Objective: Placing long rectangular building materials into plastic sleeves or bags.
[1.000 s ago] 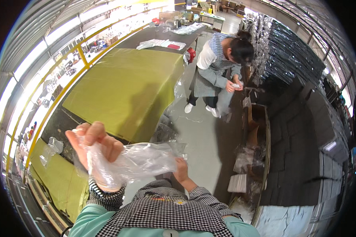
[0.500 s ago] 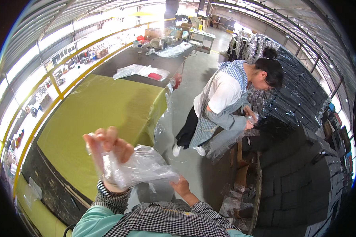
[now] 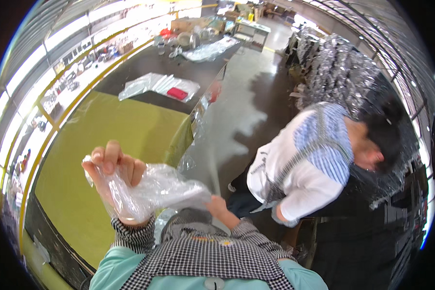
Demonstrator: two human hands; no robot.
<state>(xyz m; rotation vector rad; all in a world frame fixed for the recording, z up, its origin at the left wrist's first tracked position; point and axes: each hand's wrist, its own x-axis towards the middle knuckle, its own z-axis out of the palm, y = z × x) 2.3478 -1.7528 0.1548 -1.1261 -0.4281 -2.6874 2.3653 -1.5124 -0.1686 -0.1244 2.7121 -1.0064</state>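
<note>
A crumpled clear plastic bag (image 3: 164,186) is stretched between my two hands in front of my checked apron. My left hand (image 3: 123,166) is raised over the table's edge, fingers curled, with the film gathered in it and draped down toward my wrist. Lower and to the right, my right hand (image 3: 218,208) grips the bag's other end. How its fingers close on the film is partly hidden.
A long table with a yellow-green cover (image 3: 125,125) runs along the left. On its dark far part lie flat plastic bags (image 3: 147,86) and a red packet (image 3: 177,93). A person (image 3: 299,159) bends close on my right, beside silvery film-wrapped stacks (image 3: 343,70).
My left hand has shifted slightly left, still holding the bag. The person has come closer and turned their back more toward me. My view has tilted a little.
</note>
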